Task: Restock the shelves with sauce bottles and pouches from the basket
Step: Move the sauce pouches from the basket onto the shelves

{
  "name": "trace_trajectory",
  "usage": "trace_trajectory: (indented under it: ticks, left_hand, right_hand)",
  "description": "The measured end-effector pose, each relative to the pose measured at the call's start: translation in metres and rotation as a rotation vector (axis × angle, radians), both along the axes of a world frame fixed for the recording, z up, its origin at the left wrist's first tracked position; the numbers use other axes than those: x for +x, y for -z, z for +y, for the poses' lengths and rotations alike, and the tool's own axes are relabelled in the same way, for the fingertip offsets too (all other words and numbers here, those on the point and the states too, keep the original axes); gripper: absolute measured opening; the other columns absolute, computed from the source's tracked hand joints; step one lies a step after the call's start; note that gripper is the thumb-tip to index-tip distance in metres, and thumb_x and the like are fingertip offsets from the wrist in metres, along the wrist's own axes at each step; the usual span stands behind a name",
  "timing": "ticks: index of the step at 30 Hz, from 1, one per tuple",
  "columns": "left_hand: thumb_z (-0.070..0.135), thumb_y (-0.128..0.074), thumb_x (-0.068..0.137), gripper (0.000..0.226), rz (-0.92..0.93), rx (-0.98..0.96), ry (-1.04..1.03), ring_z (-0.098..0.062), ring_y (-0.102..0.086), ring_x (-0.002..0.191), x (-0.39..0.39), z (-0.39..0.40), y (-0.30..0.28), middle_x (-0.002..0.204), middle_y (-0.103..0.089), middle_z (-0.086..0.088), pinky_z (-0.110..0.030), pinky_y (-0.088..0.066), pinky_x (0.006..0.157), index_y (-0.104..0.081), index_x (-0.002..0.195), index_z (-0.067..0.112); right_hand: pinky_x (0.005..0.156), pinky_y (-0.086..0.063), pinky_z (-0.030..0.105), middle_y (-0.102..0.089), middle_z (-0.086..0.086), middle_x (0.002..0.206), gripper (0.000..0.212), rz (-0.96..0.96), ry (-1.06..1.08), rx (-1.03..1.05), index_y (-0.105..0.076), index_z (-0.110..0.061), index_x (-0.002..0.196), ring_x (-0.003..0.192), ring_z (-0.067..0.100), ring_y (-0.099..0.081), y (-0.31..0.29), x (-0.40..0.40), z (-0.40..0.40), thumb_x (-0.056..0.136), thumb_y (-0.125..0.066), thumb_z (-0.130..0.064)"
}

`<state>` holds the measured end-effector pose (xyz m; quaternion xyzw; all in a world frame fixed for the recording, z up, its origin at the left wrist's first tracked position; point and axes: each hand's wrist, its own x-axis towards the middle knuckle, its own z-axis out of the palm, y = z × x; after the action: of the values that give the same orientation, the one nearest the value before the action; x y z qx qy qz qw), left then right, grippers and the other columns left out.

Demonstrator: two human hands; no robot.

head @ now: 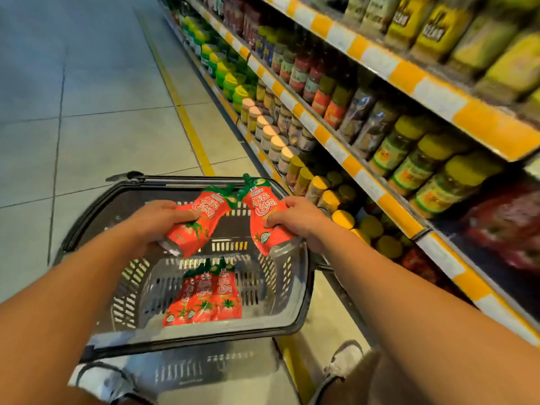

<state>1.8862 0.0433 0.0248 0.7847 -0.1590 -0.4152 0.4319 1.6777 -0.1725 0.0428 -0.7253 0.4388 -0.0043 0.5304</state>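
A grey plastic basket (295, 311) stands on the floor in front of me. Both hands hover above it, each with a red tomato-sauce pouch that has a green spout. My left hand (155, 220) grips one pouch (201, 220) by its lower half, spout pointing up and right. My right hand (295, 217) grips the other pouch (263, 217), spout pointing up. Three more red pouches (204, 299) lie side by side on the basket's bottom.
Shelves (403, 220) with yellow-and-white price rails run along the right, packed with jars, bottles and bags. Red packs (508, 229) sit on a lower shelf at the right. A tiled aisle floor (87, 127) with a yellow line lies to the left. My shoes show below the basket.
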Motion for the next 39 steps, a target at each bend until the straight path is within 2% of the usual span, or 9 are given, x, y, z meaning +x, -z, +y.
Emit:
trace_trajectory:
  ticks: [8, 13, 16, 19, 23, 25, 30, 34, 39]
  left_hand:
    - [0.039, -0.085, 0.069, 0.057, 0.138, -0.310, 0.081, -0.032, -0.077, 0.077, -0.077, -0.031, -0.059, 0.103, -0.078, -0.019, -0.039, -0.063, 0.064, -0.070, 0.119, 0.014]
    - [0.024, -0.083, 0.076, 0.047, 0.229, -0.420, 0.113, -0.038, -0.074, 0.095, -0.139, -0.065, -0.085, 0.111, -0.076, -0.023, -0.056, -0.057, 0.093, -0.071, 0.118, 0.006]
    - [0.016, -0.075, 0.088, 0.036, 0.276, -0.443, 0.166, -0.035, -0.075, 0.089, -0.176, -0.087, -0.092, 0.113, -0.075, -0.024, -0.046, -0.064, 0.079, -0.068, 0.121, 0.002]
    - [0.014, -0.073, 0.091, 0.033, 0.286, -0.429, 0.248, -0.033, -0.077, 0.086, -0.208, -0.108, -0.095, 0.111, -0.076, -0.023, -0.039, -0.063, 0.066, -0.068, 0.121, 0.002]
    - [0.017, -0.075, 0.091, 0.035, 0.239, -0.382, 0.354, -0.036, -0.077, 0.094, -0.244, -0.139, -0.093, 0.110, -0.077, -0.020, -0.044, -0.063, 0.080, -0.067, 0.123, 0.005]
    - [0.020, -0.077, 0.090, 0.037, 0.226, -0.361, 0.397, -0.036, -0.077, 0.095, -0.260, -0.155, -0.093, 0.109, -0.077, -0.018, -0.043, -0.063, 0.078, -0.068, 0.123, 0.007]
    - [0.021, -0.077, 0.091, 0.035, 0.203, -0.288, 0.450, -0.033, -0.077, 0.093, -0.302, -0.200, -0.095, 0.105, -0.078, -0.016, -0.041, -0.061, 0.074, -0.068, 0.121, 0.005]
    - [0.014, -0.069, 0.096, 0.033, 0.321, -0.262, 0.421, -0.039, -0.072, 0.102, -0.335, -0.227, -0.091, 0.115, -0.074, -0.025, -0.055, -0.056, 0.094, -0.066, 0.125, -0.002]
    - [0.004, -0.073, 0.090, 0.025, 0.364, -0.245, 0.495, -0.036, -0.075, 0.097, -0.357, -0.258, -0.075, 0.112, -0.075, -0.025, -0.049, -0.061, 0.084, -0.071, 0.115, 0.002]
  right_hand:
    - [0.063, -0.060, 0.035, -0.079, 0.007, 0.091, 0.039, -0.258, 0.239, -0.013, -0.073, -0.018, 0.106, 0.076, 0.027, -0.078, -0.078, -0.106, 0.000, 0.069, -0.087, -0.021]
    - [0.069, -0.062, 0.038, -0.079, 0.008, 0.086, 0.025, -0.397, 0.445, 0.010, -0.073, -0.010, 0.105, 0.075, 0.026, -0.077, -0.091, -0.174, -0.007, 0.083, -0.081, -0.021]
    - [0.049, -0.053, 0.024, -0.077, 0.000, 0.072, 0.016, -0.419, 0.568, 0.005, -0.072, -0.012, 0.095, 0.061, 0.016, -0.074, -0.092, -0.217, -0.012, 0.085, -0.081, -0.020]
    - [0.054, -0.052, 0.027, -0.078, 0.006, 0.082, 0.020, -0.389, 0.661, -0.035, -0.074, -0.011, 0.096, 0.067, 0.021, -0.075, -0.089, -0.252, -0.019, 0.082, -0.081, -0.023]
    - [0.054, -0.050, 0.027, -0.076, 0.003, 0.083, 0.015, -0.369, 0.764, -0.071, -0.073, -0.014, 0.091, 0.066, 0.017, -0.074, -0.085, -0.290, -0.030, 0.079, -0.075, -0.024]
    - [0.053, -0.050, 0.028, -0.076, 0.002, 0.083, 0.018, -0.359, 0.796, -0.088, -0.072, -0.015, 0.090, 0.063, 0.014, -0.074, -0.081, -0.307, -0.035, 0.076, -0.074, -0.026]
    - [0.077, -0.064, 0.053, -0.076, 0.007, 0.095, 0.031, -0.373, 0.862, -0.113, -0.070, -0.018, 0.095, 0.082, 0.028, -0.076, -0.078, -0.336, -0.052, 0.068, -0.074, -0.032]
    - [0.070, -0.061, 0.063, -0.075, 0.013, 0.091, 0.020, -0.405, 0.978, -0.126, -0.069, -0.014, 0.092, 0.077, 0.034, -0.076, -0.075, -0.349, -0.069, 0.073, -0.075, -0.019]
    - [0.071, -0.060, 0.063, -0.075, 0.015, 0.090, 0.020, -0.346, 1.073, -0.167, -0.070, -0.012, 0.089, 0.081, 0.039, -0.074, -0.071, -0.357, -0.087, 0.069, -0.071, -0.016]
